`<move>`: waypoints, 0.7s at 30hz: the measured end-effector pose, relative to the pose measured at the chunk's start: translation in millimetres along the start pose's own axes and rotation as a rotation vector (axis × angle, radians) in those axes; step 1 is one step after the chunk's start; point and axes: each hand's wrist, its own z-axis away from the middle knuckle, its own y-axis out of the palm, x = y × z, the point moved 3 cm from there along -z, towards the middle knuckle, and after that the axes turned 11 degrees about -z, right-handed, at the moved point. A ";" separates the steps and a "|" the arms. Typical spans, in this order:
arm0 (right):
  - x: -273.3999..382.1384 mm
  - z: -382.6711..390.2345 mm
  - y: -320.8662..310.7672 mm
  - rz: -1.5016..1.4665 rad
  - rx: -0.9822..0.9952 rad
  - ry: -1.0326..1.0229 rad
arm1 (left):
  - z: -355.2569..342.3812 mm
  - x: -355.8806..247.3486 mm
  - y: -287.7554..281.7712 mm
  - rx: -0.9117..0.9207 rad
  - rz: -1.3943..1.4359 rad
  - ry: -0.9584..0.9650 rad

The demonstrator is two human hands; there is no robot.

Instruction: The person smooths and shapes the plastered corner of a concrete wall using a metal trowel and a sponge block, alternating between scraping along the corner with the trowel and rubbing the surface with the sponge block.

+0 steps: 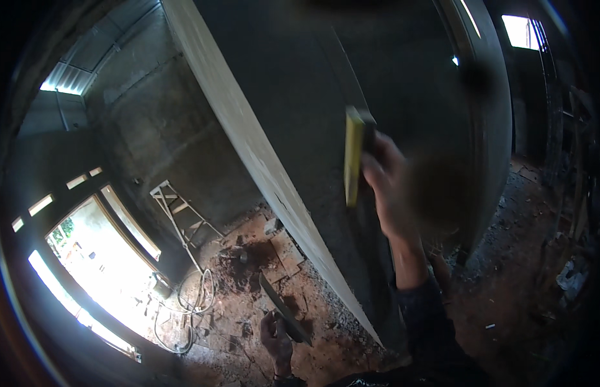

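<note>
My right hand [388, 184] is raised in front of a dark grey plastered wall [274, 71]. Its fingers are closed round a float [353, 161], a block with a yellow face, held close to the wall; the hand is slightly blurred, and I cannot tell whether the float touches the plaster. Low and to the left, my left hand [276, 338] grips a thin, flat, dark blade-like plate [284, 308], seen nearly edge-on. Its exact kind does not show. A pale wall edge [248, 142] runs slantwise between the two hands.
A stepladder [184, 213] stands by the far left wall. On the rubble-strewn floor lies a looped hose [193, 309], near a bucket [161, 287]. Bright light enters through a doorway [103, 248]. Poles [551, 97] and a whitish bundle [570, 274] are at the right.
</note>
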 end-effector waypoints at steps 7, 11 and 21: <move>5.2 -109.1 38.1 0.498 -0.088 -0.471 | -9.2 4.8 -9.1 -0.121 -0.022 0.061; 2.8 -99.9 60.0 0.573 -0.052 -0.633 | -9.7 25.0 -24.7 -0.178 -0.048 0.022; -3.2 -75.9 49.2 0.535 -0.102 -0.590 | 2.4 6.2 -39.1 -0.261 -0.050 0.000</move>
